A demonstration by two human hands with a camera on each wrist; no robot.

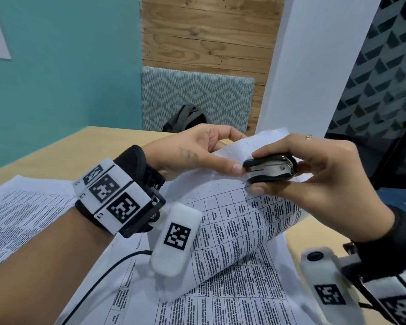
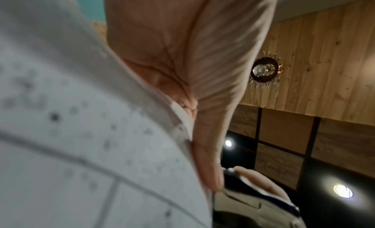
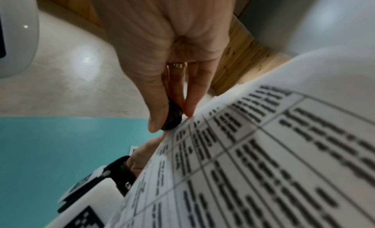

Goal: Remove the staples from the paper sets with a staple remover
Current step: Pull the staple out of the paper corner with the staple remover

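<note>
A stapled paper set (image 1: 239,221) printed with a table is lifted and curled up off the table. My left hand (image 1: 197,148) pinches its top corner, thumb on the near side and fingers behind. My right hand (image 1: 314,174) grips a black and chrome staple remover (image 1: 271,168), thumb below and fingers on top, with its jaws squeezed together at that corner beside my left thumb. The left wrist view shows the paper set (image 2: 81,135), the thumb and the staple remover (image 2: 253,204). From the right wrist the staple remover (image 3: 172,117) touches the paper's edge (image 3: 263,151). No staple is visible.
More printed sheets (image 1: 21,219) lie flat on the tan table (image 1: 99,141), left and under the lifted set. A black cable (image 1: 108,275) runs across them. A dark bag (image 1: 185,118) sits on a patterned seat beyond the table. A white pillar (image 1: 314,66) stands at right.
</note>
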